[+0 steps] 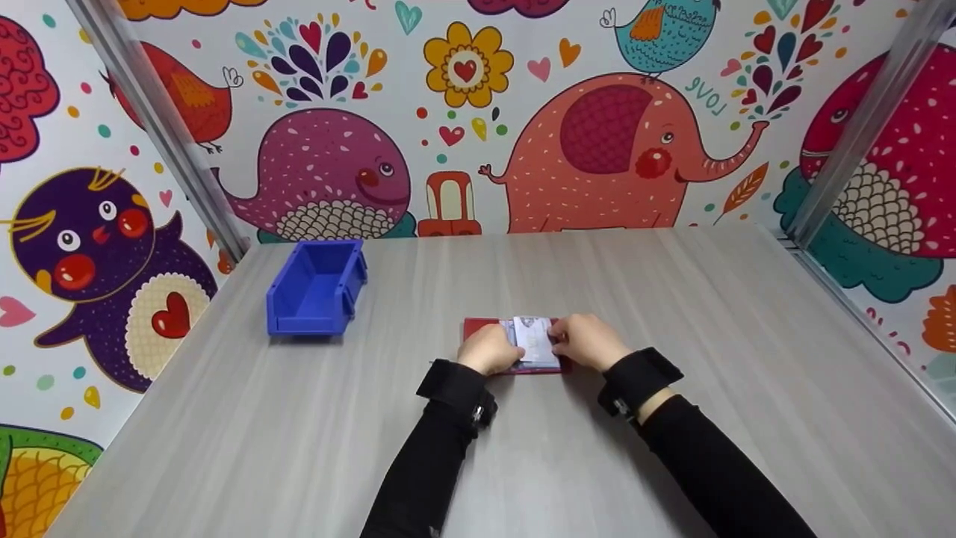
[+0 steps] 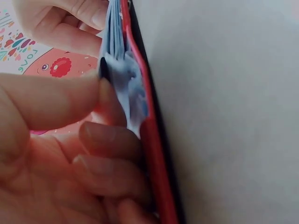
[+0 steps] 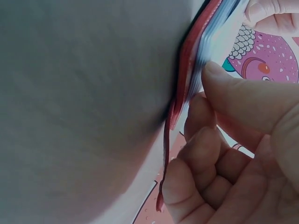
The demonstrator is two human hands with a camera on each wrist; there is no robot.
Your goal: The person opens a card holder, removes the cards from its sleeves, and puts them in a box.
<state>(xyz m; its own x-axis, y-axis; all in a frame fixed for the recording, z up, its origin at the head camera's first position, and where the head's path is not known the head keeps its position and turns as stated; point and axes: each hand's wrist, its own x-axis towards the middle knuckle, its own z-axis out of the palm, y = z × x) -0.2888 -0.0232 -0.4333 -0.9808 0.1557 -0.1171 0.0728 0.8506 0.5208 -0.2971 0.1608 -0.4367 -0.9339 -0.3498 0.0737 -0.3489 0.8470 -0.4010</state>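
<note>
A thin red wallet-like cover (image 1: pixel 473 326) lies opened on the table. On top of it is a stack of pale bluish papers (image 1: pixel 535 341) that look like banknotes, with layered edges visible in the left wrist view. My left hand (image 1: pixel 489 350) pinches the stack's left edge between thumb and forefinger, its other fingers curled against the red cover (image 2: pixel 156 168). From the other side, my right hand (image 1: pixel 591 341) pinches the right edge of the papers (image 3: pixel 208 46) with thumb and forefinger. The undersides of the papers are hidden.
A blue plastic bin (image 1: pixel 305 324) stands at the back left of the wood-grain table (image 1: pixel 299 448). Walls printed with cartoon animals rise at the back and sides, with metal posts (image 1: pixel 160 127) at the corners.
</note>
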